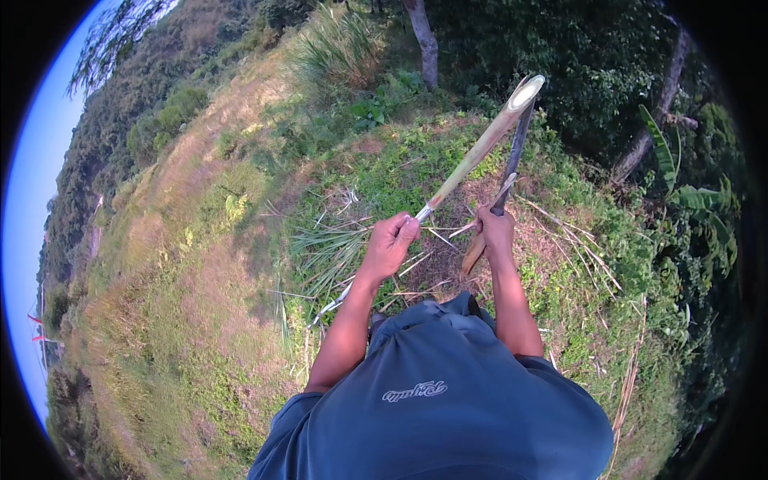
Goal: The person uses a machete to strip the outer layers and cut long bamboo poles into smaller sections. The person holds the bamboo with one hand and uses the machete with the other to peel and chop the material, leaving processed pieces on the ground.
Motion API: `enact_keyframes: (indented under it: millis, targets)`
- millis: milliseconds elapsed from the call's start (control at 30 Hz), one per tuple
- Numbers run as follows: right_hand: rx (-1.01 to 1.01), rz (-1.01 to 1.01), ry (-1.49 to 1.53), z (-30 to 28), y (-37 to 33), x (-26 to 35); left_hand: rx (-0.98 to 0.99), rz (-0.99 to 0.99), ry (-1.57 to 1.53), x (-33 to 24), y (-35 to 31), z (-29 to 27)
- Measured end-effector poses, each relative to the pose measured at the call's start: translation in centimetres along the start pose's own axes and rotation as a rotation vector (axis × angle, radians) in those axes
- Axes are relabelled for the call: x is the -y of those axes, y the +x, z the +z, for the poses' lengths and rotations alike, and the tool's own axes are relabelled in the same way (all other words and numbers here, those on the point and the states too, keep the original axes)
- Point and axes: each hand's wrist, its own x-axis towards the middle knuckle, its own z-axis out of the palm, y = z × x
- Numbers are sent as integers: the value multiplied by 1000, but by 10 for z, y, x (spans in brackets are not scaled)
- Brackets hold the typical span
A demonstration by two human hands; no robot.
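Note:
My left hand [388,246] is closed around a long, pale green cane stalk [472,162], which slants up and away to the right. Its far end is cut on a slant and shows a whitish oval face; a thin whitish length shows below the hand. My right hand [495,230] grips a machete by its brown wooden handle [474,254]. The dark blade [515,156] points up and away, its upper part close behind the stalk's cut end. Whether blade and stalk touch, I cannot tell. A pale peeled strip [506,190] shows beside the blade just above my right hand.
Cut green leaves [328,250] lie on the ground beyond my left forearm, and dry stalks [580,244] lie right of my right hand. Tree trunks [424,44] and dense bushes stand ahead and to the right. A grassy slope [152,312] spreads to the left.

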Motion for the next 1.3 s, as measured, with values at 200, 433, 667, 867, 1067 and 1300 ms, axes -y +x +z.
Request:
enact_keyframes:
  millis: [200, 433, 667, 867, 1067, 1300]
  targets:
    - [93, -86, 87, 0, -33, 54, 66, -214, -150, 18, 7, -18]
    - [392, -311, 501, 17, -46, 124, 20, -147, 4, 17, 8, 5]
    - [543, -408, 662, 2, -28, 135, 164, -250, -52, 19, 3, 13]
    - [660, -469, 806, -1, -24, 120, 349, -401, -330, 20, -3, 12]
    - [806, -368, 984, -1, -21, 111, 416, -426, -370, 3, -1, 14]
    - [928, -359, 1046, -1, -28, 107, 480, -461, -463, 9, -9, 12]
